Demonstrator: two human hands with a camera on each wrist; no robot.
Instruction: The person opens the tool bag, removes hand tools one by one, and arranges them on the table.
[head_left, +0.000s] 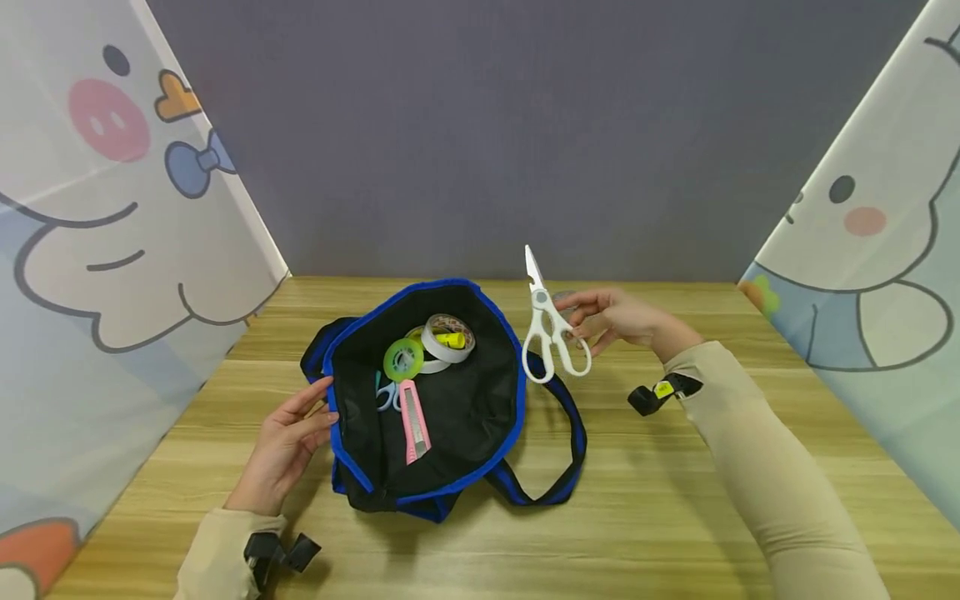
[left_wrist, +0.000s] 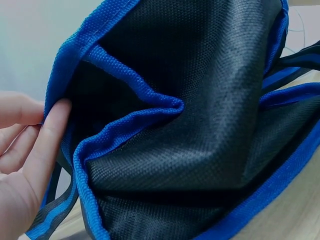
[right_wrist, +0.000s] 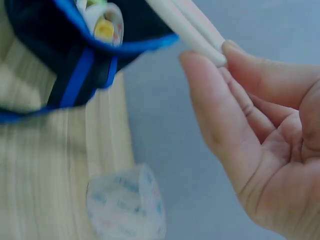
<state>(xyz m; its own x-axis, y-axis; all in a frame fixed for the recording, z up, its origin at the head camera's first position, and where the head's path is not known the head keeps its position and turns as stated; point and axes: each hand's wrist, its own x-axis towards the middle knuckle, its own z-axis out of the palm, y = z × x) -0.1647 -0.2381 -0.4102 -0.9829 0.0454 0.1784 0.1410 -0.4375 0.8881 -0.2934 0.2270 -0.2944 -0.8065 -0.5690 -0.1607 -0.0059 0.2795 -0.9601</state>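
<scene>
The left hand (head_left: 281,454) pinches the bag (head_left: 472,425) by its rim at nine o'clock. Inside, the green tape (head_left: 390,363) lies above the cutter (head_left: 414,421). The scissors (head_left: 541,304) are at the bag's two o'clock, tips toward twelve — a handle clamped in the right hand's (head_left: 618,321) fingertips. So slight a pinch may let them swivel — better a firmer hold, rim kept wide. The table (head_left: 637,483) is wood-grained; a grey wall (head_left: 480,125) stands at twelve, cartoon panels (head_left: 885,250) at ten and two.

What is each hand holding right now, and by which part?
The right hand pinches the white scissors by the outer side of one handle; the left hand pinches the black bag by its blue-trimmed rim.
</scene>
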